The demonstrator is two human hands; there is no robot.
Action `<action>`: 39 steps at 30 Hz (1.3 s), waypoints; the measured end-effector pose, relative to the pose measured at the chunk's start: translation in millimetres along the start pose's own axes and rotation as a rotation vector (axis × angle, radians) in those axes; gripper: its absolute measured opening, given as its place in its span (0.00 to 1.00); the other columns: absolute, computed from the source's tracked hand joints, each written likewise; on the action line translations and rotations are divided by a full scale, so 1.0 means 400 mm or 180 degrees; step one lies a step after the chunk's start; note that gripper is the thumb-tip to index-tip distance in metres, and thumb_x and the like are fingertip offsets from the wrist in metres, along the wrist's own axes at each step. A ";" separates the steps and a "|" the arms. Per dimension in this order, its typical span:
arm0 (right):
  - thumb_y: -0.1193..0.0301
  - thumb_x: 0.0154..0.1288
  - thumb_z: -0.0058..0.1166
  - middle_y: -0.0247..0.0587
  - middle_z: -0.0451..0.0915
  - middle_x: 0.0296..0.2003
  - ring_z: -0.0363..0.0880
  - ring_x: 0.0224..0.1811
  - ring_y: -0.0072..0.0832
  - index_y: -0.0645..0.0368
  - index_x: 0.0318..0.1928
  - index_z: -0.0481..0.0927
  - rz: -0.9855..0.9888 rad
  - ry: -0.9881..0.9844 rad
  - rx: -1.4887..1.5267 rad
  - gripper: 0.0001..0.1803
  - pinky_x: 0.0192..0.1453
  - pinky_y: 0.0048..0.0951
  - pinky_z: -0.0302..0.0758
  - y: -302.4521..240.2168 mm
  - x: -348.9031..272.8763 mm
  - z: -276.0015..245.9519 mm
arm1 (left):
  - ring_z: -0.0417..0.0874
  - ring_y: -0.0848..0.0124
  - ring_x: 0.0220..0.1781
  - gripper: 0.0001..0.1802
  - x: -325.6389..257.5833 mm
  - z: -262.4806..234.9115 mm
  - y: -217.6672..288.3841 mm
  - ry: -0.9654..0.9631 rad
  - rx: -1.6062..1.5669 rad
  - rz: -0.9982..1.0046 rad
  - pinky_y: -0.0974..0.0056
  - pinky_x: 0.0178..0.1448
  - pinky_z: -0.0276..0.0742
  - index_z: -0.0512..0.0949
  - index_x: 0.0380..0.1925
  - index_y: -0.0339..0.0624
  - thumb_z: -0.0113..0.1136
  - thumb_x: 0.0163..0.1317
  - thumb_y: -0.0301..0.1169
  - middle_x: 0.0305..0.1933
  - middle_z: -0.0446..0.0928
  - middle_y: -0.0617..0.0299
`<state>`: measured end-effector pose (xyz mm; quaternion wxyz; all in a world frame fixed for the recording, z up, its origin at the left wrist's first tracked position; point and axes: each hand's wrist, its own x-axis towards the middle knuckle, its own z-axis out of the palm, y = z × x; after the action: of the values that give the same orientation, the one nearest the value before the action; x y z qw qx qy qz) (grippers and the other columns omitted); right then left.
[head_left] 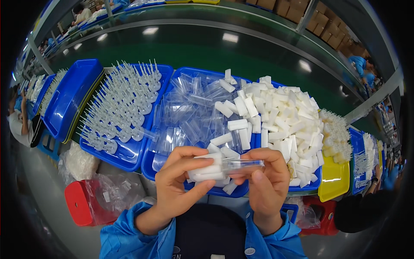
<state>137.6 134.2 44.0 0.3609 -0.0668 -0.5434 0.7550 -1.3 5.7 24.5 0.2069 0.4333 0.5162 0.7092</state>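
Several white foam blocks (206, 171) are gripped in my left hand (179, 178), stacked between its thumb and fingers. In my right hand (269, 179) is a clear plastic case (242, 165), held by thumb and fingertips. The case's left end meets the blocks; how far they sit inside it I cannot tell. Just beyond my hands, a blue tray (152, 155) holds many clear cases (189, 103) with some white blocks among them. To its right, loose white foam blocks (289, 116) lie heaped in another blue tray (316, 180).
At left, a blue tray (125, 162) holds rows of white nozzle-like parts (125, 99) beside stacked blue trays (71, 99). A yellow tray (335, 177) stands at right. Behind runs a green conveyor belt (181, 47). Below left is a red stool (79, 203). Other people work at both sides.
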 end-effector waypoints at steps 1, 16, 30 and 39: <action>0.76 0.70 0.47 0.55 0.75 0.52 0.83 0.48 0.39 0.72 0.55 0.67 -0.0122 0.0001 0.0022 0.16 0.48 0.30 0.80 0.001 0.000 -0.001 | 0.79 0.63 0.55 0.21 0.000 0.001 -0.002 0.0004 -0.0033 -0.0014 0.63 0.55 0.81 0.78 0.49 0.32 0.66 0.54 0.15 0.57 0.69 0.50; 0.79 0.67 0.47 0.53 0.78 0.47 0.79 0.41 0.27 0.71 0.53 0.70 -0.0143 0.0495 0.0374 0.15 0.45 0.26 0.76 0.026 0.015 -0.034 | 0.77 0.64 0.56 0.19 -0.001 -0.010 0.000 0.0171 -0.0069 0.0035 0.64 0.53 0.80 0.79 0.48 0.31 0.64 0.54 0.15 0.58 0.68 0.49; 0.81 0.64 0.48 0.51 0.74 0.45 0.80 0.38 0.26 0.73 0.48 0.74 -0.0499 0.0322 -0.0761 0.12 0.44 0.25 0.80 0.018 -0.004 -0.022 | 0.76 0.64 0.56 0.18 -0.007 -0.018 -0.005 0.0118 -0.0215 -0.0011 0.66 0.52 0.82 0.79 0.48 0.32 0.65 0.56 0.16 0.57 0.68 0.49; 0.81 0.64 0.50 0.51 0.74 0.44 0.80 0.36 0.26 0.74 0.48 0.75 -0.0607 0.0245 -0.1058 0.12 0.42 0.25 0.79 0.007 -0.007 -0.018 | 0.78 0.64 0.55 0.17 -0.009 -0.015 0.002 0.0182 -0.0176 -0.0082 0.66 0.50 0.84 0.80 0.47 0.32 0.65 0.56 0.17 0.56 0.69 0.50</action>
<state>141.7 137.5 37.8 0.4353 -0.1024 -0.6503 0.6141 -4.1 -0.6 23.1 0.2129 0.4003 0.5077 0.7326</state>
